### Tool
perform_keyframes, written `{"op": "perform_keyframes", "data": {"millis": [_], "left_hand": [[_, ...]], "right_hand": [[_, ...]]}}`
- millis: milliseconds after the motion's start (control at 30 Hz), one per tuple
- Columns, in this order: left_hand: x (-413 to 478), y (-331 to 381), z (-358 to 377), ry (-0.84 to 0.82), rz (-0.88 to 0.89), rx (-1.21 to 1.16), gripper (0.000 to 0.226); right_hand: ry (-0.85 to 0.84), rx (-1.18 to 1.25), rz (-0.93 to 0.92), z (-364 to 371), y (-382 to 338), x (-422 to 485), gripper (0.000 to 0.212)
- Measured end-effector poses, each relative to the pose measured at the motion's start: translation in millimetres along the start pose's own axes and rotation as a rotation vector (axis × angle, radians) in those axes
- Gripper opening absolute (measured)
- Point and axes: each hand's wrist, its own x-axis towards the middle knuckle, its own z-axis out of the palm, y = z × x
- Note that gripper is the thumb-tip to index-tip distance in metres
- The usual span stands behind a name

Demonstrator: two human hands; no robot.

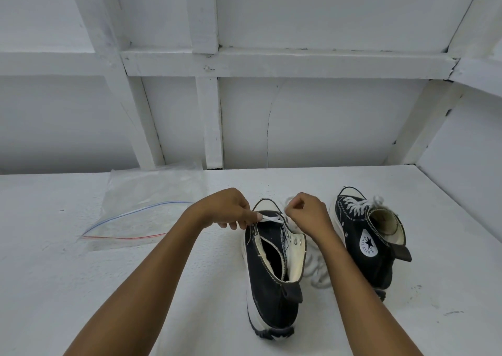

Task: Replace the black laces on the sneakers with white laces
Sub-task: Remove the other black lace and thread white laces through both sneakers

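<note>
White lace [271, 219] crosses the sneaker's [271, 287] toe-end eyelets, between both sets of fingers | left hand [231, 206] pinches one end | right hand [307, 211] curled, grip hidden | advice: pull ends even, keep lace flat before crossing upward.

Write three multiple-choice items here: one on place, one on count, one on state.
1. The zip bag lies: A. left of the near sneaker; B. inside it; C. right of it.
2. Sneakers on the table: A. one; B. two; C. three.
3. The near sneaker is: A. fully laced; B. laced only at its lowest eyelets; C. laced in black.
Key: 1 A, it lies beyond the left hand. 2 B, near sneaker and far sneaker. 3 B, the white lace, pinched by left hand and right hand, crosses only near the toe.
</note>
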Motion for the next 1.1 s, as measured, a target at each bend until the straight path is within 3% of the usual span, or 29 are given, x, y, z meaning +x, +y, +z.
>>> {"op": "perform_keyframes", "data": {"millis": [100, 167, 300, 367, 533, 1000, 1100], "left_hand": [[-1.7, 4.0, 0.3, -0.024, -0.033, 0.004, 0.03], [-2.1, 5.8, 0.8, -0.029, -0.049, -0.033, 0.027], [-3.5, 6.4, -0.1, -0.04, -0.06, -0.095, 0.022], [-4.2, 5.1, -0.6, -0.047, -0.065, -0.119, 0.021], [-5.7, 2.8, -0.1, -0.046, -0.07, -0.165, 0.022], [-5.2, -2.1, 1.9, -0.046, -0.088, -0.173, 0.029], [-7.4, -8.6, 4.5, -0.066, -0.068, -0.154, 0.019]], "right_hand": [[-0.01, 0.231, -0.071, -13.0, -15.7, -7.0, 0.01], [-0.06, 0.256, -0.126, -22.5, -26.1, -11.9, 0.01], [-0.311, 0.038, -0.197, -30.0, -41.8, -21.8, 0.013], [-0.353, -0.089, -0.223, -27.8, -46.9, -23.5, 0.014], [-0.355, -0.193, -0.274, -17.6, -54.8, -25.1, 0.017], [-0.33, -0.205, -0.309, -11.4, -57.0, -23.6, 0.019], [-0.32, -0.168, -0.289, -7.1, -55.1, -22.3, 0.016]]}}
